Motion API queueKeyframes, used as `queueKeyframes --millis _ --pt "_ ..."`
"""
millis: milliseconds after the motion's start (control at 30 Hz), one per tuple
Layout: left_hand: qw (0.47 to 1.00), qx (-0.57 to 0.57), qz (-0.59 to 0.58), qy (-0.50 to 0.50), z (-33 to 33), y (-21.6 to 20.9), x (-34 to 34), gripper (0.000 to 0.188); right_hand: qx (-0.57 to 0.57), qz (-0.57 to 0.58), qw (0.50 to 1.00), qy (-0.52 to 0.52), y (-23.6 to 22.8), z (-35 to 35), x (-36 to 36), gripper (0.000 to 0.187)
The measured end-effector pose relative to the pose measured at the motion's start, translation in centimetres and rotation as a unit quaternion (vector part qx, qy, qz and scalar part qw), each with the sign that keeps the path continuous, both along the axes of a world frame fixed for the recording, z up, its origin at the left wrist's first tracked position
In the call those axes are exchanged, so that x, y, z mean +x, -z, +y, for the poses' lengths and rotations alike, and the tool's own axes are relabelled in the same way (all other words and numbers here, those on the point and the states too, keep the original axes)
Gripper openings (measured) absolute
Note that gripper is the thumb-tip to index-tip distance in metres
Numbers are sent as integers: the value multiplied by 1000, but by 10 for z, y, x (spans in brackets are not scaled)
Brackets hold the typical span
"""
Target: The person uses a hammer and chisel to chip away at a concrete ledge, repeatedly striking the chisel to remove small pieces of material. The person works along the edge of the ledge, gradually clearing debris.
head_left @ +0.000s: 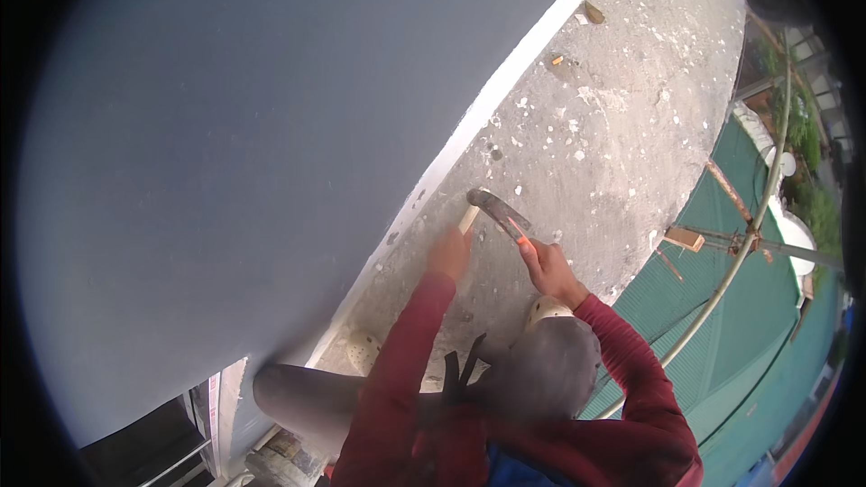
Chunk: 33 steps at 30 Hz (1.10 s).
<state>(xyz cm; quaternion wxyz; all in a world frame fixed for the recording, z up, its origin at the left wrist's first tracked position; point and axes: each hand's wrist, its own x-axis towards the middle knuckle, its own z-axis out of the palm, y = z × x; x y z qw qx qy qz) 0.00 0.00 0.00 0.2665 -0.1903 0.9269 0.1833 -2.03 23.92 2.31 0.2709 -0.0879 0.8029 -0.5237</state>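
A smooth grey-blue wall point(253, 144) has a white band point(487, 95) along its foot, with a few dark patches in the band. Next to the wall lies a rough concrete ledge point(622, 126) strewn with white flecks, and the person is down low on it, one grey-clad knee close to the wall. The left hand point(448, 252), the nearer of the two to the wall, is closed round a pale strip point(470, 216) near the wall's foot, its far end sticking out past the fingers. The right hand point(552, 271), farther from the wall, is wrapped round the orange handle of a hammer point(494, 207). The hammer's dark head points toward the wall, at the strip's end; whether they touch I cannot tell. One cream perforated shoe point(363, 352) is just beside the wall, the other shoe point(548, 308) farther out from it. A brown lump point(594, 13) and a small yellow bit point(557, 60) lie near the wall. Well apart from the wall, past the ledge, a pale pole point(763, 207) crosses in front of a green ribbed roof point(649, 307)
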Motion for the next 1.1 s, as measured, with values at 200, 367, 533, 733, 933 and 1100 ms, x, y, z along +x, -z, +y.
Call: queueKeyframes --millis 200,367,533,733,933,1100 --pt "998 44 52 -11 -12 -43 8 46 21 -85 995 41 -5 9 7 65" --pt "979 32 181 -88 -18 -89 53 40 -187 -134 959 163 -7 -15 22 60" --pt "970 -58 225 -75 -23 -97 58 43 -227 -136 952 156 -5 -50 31 62" --pt "970 -130 201 -39 -31 -90 55 36 -212 -156 953 149 0 -57 52 64" --pt "960 -166 222 -28 -31 -88 54 33 -200 -115 965 125 -10 -53 59 67" --pt "966 -154 198 -59 -26 -88 51 33 -252 -36 955 154 -10 -67 60 65"
